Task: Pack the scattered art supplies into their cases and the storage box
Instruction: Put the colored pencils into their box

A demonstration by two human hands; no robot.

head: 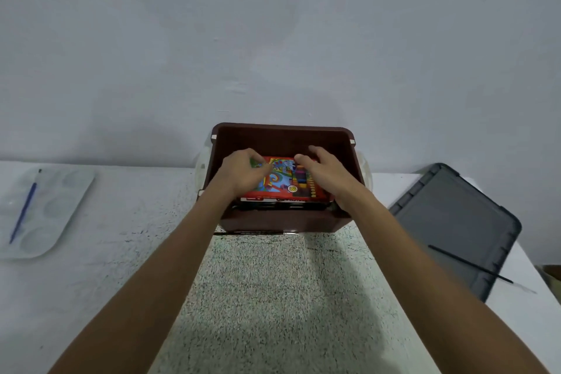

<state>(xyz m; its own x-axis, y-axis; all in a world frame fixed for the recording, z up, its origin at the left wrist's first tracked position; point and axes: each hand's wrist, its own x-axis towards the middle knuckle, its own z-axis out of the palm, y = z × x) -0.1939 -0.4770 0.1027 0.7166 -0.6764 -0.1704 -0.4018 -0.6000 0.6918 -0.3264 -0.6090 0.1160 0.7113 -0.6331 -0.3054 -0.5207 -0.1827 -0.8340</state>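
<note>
While hands hold it, crayon case (282, 181) red; multicoloured

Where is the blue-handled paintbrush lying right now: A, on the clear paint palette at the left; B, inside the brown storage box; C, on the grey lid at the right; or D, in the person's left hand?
A: the blue-handled paintbrush lies across the clear paint palette at the table's left, away from the brown storage box and both hands.

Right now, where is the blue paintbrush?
The blue paintbrush lies across the clear palette at the table's far left, well away from the brown storage box.
</note>
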